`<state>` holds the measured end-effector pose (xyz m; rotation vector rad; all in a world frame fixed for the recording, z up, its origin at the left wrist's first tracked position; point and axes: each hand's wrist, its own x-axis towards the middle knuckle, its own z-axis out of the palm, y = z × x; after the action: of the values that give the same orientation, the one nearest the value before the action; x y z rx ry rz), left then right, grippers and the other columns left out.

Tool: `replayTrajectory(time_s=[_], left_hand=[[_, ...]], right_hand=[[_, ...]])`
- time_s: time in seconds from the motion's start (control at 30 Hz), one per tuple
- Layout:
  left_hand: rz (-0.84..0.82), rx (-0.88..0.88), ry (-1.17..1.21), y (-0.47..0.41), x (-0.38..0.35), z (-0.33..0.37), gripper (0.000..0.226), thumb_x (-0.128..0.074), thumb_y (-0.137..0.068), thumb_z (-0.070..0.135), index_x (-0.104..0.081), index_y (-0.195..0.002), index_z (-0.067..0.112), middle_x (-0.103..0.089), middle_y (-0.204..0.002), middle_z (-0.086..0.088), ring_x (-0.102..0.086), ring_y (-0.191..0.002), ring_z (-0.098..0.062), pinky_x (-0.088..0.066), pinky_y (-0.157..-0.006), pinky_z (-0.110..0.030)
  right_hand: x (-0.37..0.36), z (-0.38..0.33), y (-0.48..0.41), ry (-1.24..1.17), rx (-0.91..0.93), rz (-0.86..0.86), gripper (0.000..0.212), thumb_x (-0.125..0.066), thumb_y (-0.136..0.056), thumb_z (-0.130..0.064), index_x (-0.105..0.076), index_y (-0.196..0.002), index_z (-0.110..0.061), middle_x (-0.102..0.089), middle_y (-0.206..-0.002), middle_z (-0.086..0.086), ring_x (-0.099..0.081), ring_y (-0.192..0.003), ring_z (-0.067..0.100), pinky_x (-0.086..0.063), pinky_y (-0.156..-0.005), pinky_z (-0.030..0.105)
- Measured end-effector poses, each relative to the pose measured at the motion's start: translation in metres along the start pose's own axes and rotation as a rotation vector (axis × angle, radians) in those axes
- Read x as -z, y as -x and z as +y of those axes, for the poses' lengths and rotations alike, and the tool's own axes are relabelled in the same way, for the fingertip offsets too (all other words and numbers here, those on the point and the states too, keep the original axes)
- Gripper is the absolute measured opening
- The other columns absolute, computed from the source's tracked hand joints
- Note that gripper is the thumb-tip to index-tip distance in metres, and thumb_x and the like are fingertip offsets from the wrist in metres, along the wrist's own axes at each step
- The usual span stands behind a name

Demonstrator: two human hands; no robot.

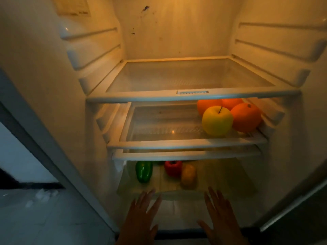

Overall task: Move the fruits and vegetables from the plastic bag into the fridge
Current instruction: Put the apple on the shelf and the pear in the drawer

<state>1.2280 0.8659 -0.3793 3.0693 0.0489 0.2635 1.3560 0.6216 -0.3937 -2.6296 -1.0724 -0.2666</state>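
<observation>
Now straight, spread fingers (pixel 148 197) of the left hand (pixel 139 216) and right hand (pixel 221 218) hold nothing, at the drawer's (pixel 182 196) front edge. Inside lie a green pepper (pixel 143 171), red pepper (pixel 173 167) and potato (pixel 188 176); an apple (pixel 217 120) and oranges (pixel 246 117) sit at the middle shelf's (pixel 177 145) right edge.

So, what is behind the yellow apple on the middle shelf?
Behind the yellow apple lie one orange and a second orange, both partly covered by it and the upper shelf rim. A third orange stands beside it, rightward.
</observation>
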Motion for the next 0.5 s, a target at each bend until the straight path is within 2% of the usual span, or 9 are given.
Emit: replayTrajectory(time_s=[0.07,0.13,0.17,0.23,0.3,0.33,0.37,0.43,0.5], left_hand=[[-0.036,0.027,-0.017,-0.004,0.000,0.001,0.145,-0.070,-0.028,0.064,0.001,-0.148,0.022,-0.028,-0.142,-0.006,-0.041,-0.114,-0.024,-0.056,-0.067,-0.036],[-0.052,0.034,-0.016,-0.007,0.002,0.000,0.148,-0.072,-0.025,0.062,0.000,-0.149,0.021,-0.039,-0.134,-0.004,-0.041,-0.114,-0.023,-0.056,-0.067,-0.036],[-0.061,0.028,-0.024,-0.007,0.002,0.000,0.148,-0.073,-0.025,0.061,-0.001,-0.149,0.022,-0.041,-0.132,-0.004,-0.041,-0.114,-0.024,-0.056,-0.067,-0.036],[-0.066,0.011,-0.041,-0.009,0.000,0.000,0.145,-0.075,-0.025,0.056,-0.006,-0.149,0.024,-0.041,-0.132,-0.004,-0.040,-0.116,-0.026,-0.056,-0.069,-0.038],[-0.064,0.008,-0.034,-0.011,-0.001,-0.001,0.143,-0.077,-0.027,0.052,-0.007,-0.149,0.024,-0.040,-0.135,-0.005,-0.035,-0.123,-0.030,-0.056,-0.073,-0.041],[-0.070,0.008,-0.029,-0.014,0.001,-0.001,0.142,-0.078,-0.029,0.052,-0.005,-0.149,0.024,-0.040,-0.136,-0.006,-0.031,-0.127,-0.030,-0.056,-0.074,-0.042],[-0.074,0.007,-0.031,-0.016,0.002,-0.001,0.142,-0.078,-0.031,0.052,-0.004,-0.149,0.023,-0.040,-0.136,-0.006,-0.031,-0.127,-0.030,-0.056,-0.075,-0.042],[-0.090,0.013,-0.039,-0.022,0.004,-0.003,0.141,-0.077,-0.032,0.054,-0.004,-0.148,0.023,-0.040,-0.136,-0.006,-0.036,-0.123,-0.028,-0.056,-0.074,-0.040],[-0.113,0.026,-0.033,-0.027,0.007,-0.004,0.140,-0.078,-0.032,0.054,-0.005,-0.148,0.024,-0.040,-0.137,-0.005,-0.037,-0.123,-0.026,-0.056,-0.075,-0.039]], right_hand=[[-0.004,0.000,-0.007,0.060,-0.005,-0.005,0.082,-0.002,-0.084,-0.068,0.001,-0.149,-0.017,0.007,-0.158,0.001,0.010,-0.145,0.020,-0.040,-0.091,0.042],[-0.005,0.000,-0.010,0.110,-0.009,-0.026,0.085,0.000,-0.083,-0.068,0.002,-0.149,-0.015,0.007,-0.158,0.002,0.009,-0.145,0.022,-0.052,-0.078,0.041],[-0.005,0.001,-0.010,0.112,-0.012,-0.035,0.085,0.000,-0.083,-0.068,0.002,-0.149,-0.015,0.007,-0.158,0.003,0.009,-0.145,0.023,-0.050,-0.080,0.042],[-0.006,0.002,-0.011,0.100,-0.016,-0.047,0.084,-0.001,-0.083,-0.067,0.001,-0.149,-0.015,0.006,-0.158,0.003,0.008,-0.146,0.023,-0.038,-0.095,0.041],[-0.006,0.004,-0.011,0.084,-0.012,-0.078,0.083,-0.003,-0.084,-0.067,-0.001,-0.149,-0.015,0.006,-0.159,0.004,0.009,-0.146,0.022,-0.013,-0.112,0.036],[-0.006,0.004,-0.012,0.083,-0.021,-0.097,0.084,-0.003,-0.084,-0.068,-0.001,-0.149,-0.015,0.006,-0.159,0.004,0.009,-0.146,0.022,-0.002,-0.113,0.031],[-0.005,0.005,-0.015,0.083,-0.036,-0.113,0.084,-0.004,-0.084,-0.069,-0.001,-0.149,-0.015,0.006,-0.159,0.004,0.010,-0.145,0.022,0.002,-0.113,0.028],[-0.005,0.006,-0.021,0.074,-0.055,-0.108,0.085,-0.004,-0.084,-0.070,-0.002,-0.149,-0.015,0.007,-0.158,0.004,0.010,-0.145,0.022,0.000,-0.111,0.028],[-0.006,0.006,-0.026,0.065,-0.065,-0.093,0.085,-0.004,-0.084,-0.069,-0.003,-0.149,-0.015,0.005,-0.158,0.004,0.009,-0.145,0.022,-0.013,-0.111,0.032]])
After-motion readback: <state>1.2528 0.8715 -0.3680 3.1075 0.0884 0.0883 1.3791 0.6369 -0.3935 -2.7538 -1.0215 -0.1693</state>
